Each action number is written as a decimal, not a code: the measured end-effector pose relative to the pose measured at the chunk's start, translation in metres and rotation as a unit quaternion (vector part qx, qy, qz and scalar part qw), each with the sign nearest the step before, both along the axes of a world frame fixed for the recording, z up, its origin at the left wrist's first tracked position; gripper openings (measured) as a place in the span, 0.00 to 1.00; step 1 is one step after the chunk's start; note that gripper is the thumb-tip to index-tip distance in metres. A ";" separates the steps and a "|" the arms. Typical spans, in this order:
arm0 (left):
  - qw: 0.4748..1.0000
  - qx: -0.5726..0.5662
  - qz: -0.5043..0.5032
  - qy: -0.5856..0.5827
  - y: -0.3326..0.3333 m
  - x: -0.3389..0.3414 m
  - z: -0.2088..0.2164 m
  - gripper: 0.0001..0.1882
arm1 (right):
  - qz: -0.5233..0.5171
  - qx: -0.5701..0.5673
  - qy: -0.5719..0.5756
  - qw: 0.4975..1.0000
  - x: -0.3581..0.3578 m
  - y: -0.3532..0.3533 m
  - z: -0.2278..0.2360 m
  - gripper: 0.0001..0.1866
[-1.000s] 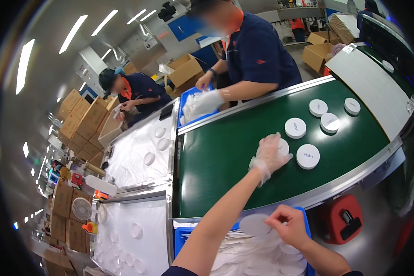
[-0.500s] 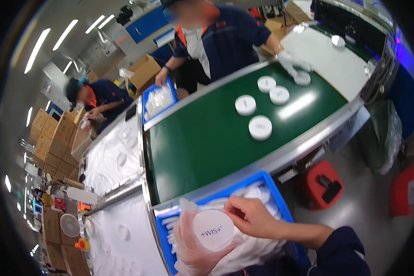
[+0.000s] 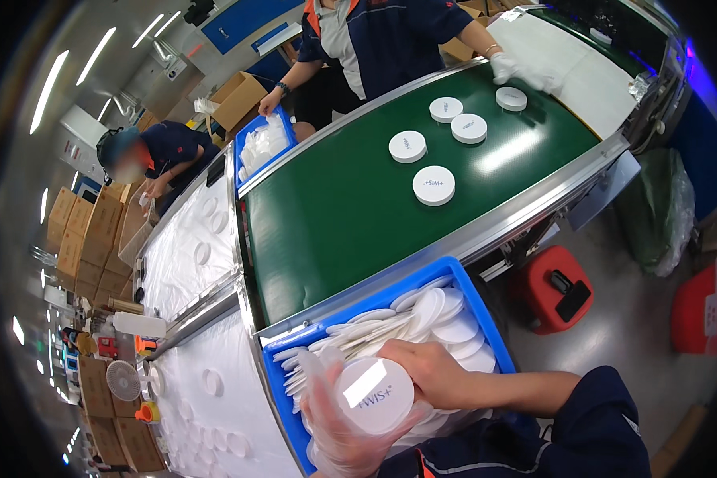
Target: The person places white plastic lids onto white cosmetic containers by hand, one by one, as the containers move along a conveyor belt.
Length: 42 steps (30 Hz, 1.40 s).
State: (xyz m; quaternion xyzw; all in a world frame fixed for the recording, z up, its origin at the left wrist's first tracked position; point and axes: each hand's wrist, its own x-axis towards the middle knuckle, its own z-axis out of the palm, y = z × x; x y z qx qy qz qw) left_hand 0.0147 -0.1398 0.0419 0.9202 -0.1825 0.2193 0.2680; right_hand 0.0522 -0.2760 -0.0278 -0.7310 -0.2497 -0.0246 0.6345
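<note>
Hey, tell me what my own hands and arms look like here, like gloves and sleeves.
Your left hand wears a thin, see-through, wrinkled glove. Your right hand is bare, with no watch or band showing at the wrist. The right sleeve is dark navy with a thin pale line. Your left sleeve can't be made out.

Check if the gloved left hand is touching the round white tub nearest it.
Touching. The head view shows the left hand cupped around the white tub, glove against its side and lower edge, no gap showing.
</note>
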 end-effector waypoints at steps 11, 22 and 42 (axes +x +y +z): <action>0.995 0.099 0.008 -0.027 0.001 0.003 -0.005 0.59 | 0.002 -0.001 -0.001 1.000 0.005 -0.003 0.000 0.15; 1.000 -0.015 -0.010 0.017 0.008 -0.002 -0.020 0.67 | -0.013 -0.006 -0.018 1.000 0.004 -0.002 0.003 0.12; 0.998 -0.025 -0.005 0.056 0.012 -0.010 -0.023 0.71 | -0.011 -0.019 -0.040 0.999 0.002 -0.001 0.002 0.13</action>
